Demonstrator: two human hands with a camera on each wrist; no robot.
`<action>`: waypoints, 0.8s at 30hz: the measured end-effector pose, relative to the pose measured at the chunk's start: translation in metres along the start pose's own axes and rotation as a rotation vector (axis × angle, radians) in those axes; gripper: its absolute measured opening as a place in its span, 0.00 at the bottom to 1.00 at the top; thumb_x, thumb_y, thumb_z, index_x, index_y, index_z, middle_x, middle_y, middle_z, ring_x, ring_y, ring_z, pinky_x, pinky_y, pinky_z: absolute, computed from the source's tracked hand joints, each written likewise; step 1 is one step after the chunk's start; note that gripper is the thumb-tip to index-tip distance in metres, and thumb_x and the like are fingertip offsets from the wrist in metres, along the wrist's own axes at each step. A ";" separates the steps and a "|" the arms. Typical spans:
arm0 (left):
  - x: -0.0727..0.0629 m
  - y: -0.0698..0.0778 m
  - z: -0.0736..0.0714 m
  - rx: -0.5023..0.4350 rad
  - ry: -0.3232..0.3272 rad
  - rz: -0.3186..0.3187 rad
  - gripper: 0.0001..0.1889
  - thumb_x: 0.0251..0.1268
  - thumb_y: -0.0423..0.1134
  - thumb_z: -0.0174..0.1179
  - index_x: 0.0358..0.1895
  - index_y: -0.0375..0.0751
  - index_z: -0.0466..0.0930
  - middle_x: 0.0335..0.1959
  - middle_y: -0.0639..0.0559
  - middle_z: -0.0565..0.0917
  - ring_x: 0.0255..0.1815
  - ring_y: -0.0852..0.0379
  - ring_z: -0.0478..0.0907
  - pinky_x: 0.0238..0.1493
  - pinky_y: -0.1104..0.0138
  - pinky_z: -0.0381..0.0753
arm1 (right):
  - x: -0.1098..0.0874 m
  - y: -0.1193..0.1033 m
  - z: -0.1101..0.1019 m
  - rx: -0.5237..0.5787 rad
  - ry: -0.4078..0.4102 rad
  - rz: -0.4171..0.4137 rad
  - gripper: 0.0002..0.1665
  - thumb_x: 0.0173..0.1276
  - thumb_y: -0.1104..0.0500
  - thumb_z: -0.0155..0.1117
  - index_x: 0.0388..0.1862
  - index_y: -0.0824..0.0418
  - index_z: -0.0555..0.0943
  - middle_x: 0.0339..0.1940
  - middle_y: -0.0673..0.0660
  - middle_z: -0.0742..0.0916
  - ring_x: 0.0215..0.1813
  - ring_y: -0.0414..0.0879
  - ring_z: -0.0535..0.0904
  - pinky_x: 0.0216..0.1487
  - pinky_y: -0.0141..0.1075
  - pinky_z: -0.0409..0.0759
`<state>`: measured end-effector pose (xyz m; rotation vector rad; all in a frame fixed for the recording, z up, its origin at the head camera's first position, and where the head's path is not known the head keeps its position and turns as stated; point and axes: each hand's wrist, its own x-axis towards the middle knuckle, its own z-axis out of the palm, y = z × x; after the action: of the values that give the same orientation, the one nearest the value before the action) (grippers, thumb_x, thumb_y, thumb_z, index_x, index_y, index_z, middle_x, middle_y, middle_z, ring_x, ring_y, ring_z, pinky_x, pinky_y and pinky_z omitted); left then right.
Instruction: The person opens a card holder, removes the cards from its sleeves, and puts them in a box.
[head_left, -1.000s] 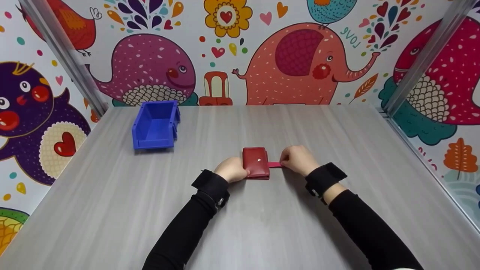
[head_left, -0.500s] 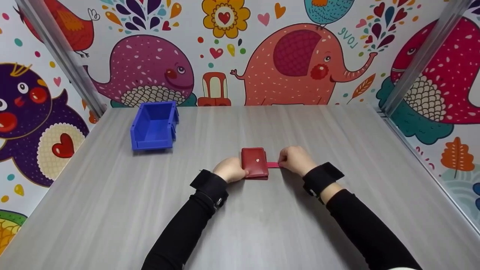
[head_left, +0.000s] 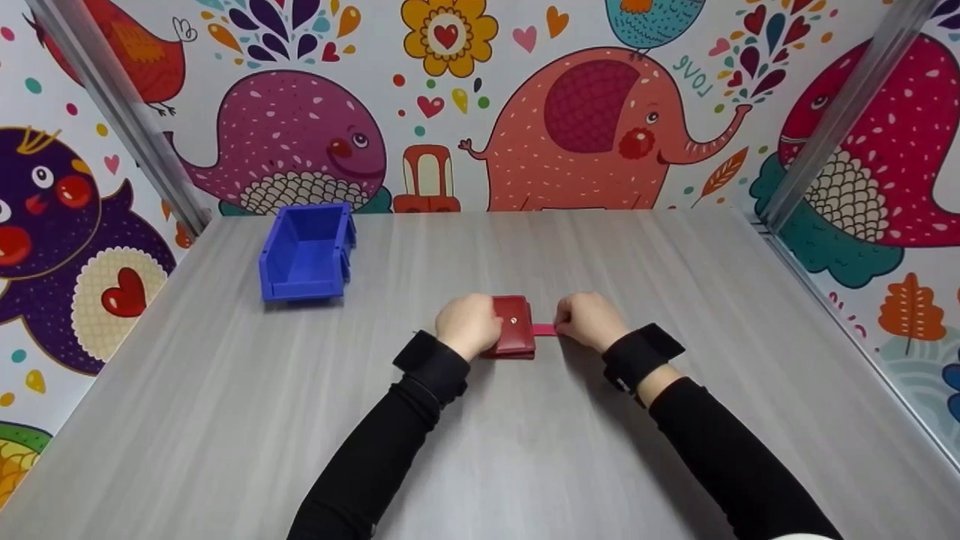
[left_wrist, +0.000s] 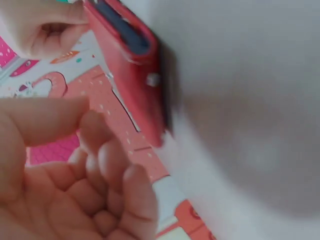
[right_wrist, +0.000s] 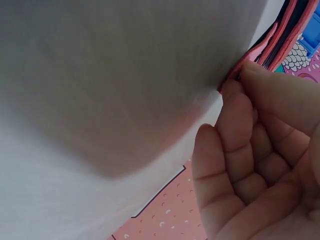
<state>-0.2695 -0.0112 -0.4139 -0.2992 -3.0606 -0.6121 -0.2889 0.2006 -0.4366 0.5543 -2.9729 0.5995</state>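
A small red wallet (head_left: 516, 326) with a snap button lies folded on the table. From its right side sticks out a narrow pink-red strap (head_left: 542, 329). My right hand (head_left: 591, 321) pinches the end of this strap between thumb and forefinger, as the right wrist view also shows. Over the wallet's left edge hovers my left hand (head_left: 466, 324), covering part of it. In the left wrist view its fingers (left_wrist: 102, 140) are curled, thumb tip against forefinger, with nothing held between them and a gap to the wallet (left_wrist: 132, 80).
A blue plastic bin (head_left: 306, 255) stands at the back left of the table (head_left: 510, 442). Walls with printed cartoon animals (head_left: 585, 135) close off the back and both sides, joined by metal corner posts (head_left: 131, 112).
My left hand has let go of the wallet's lower left edge and moved up and right over it. The right hand keeps its pinch on the strap; the wallet stays put.
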 end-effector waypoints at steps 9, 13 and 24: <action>-0.004 0.026 0.020 0.085 0.113 0.182 0.08 0.59 0.39 0.65 0.24 0.43 0.81 0.24 0.50 0.84 0.29 0.46 0.83 0.27 0.55 0.80 | -0.001 -0.001 0.000 -0.002 0.015 -0.019 0.06 0.55 0.67 0.73 0.23 0.60 0.85 0.20 0.51 0.83 0.26 0.47 0.76 0.32 0.41 0.76; -0.007 0.033 0.026 0.157 0.120 0.206 0.10 0.57 0.46 0.69 0.29 0.42 0.84 0.28 0.48 0.84 0.33 0.45 0.82 0.29 0.54 0.81 | -0.001 -0.002 0.000 0.002 0.016 -0.018 0.06 0.55 0.67 0.73 0.22 0.60 0.85 0.20 0.51 0.83 0.26 0.47 0.76 0.32 0.41 0.76; -0.011 0.037 0.037 0.272 0.173 0.262 0.16 0.48 0.50 0.74 0.29 0.42 0.84 0.29 0.46 0.84 0.34 0.45 0.80 0.31 0.55 0.80 | -0.001 -0.003 -0.001 0.004 0.010 -0.029 0.07 0.54 0.69 0.71 0.21 0.61 0.84 0.19 0.51 0.82 0.25 0.46 0.74 0.31 0.40 0.75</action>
<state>-0.2505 0.0347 -0.4344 -0.5921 -2.8227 -0.1951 -0.2870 0.1989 -0.4350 0.5918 -2.9494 0.6039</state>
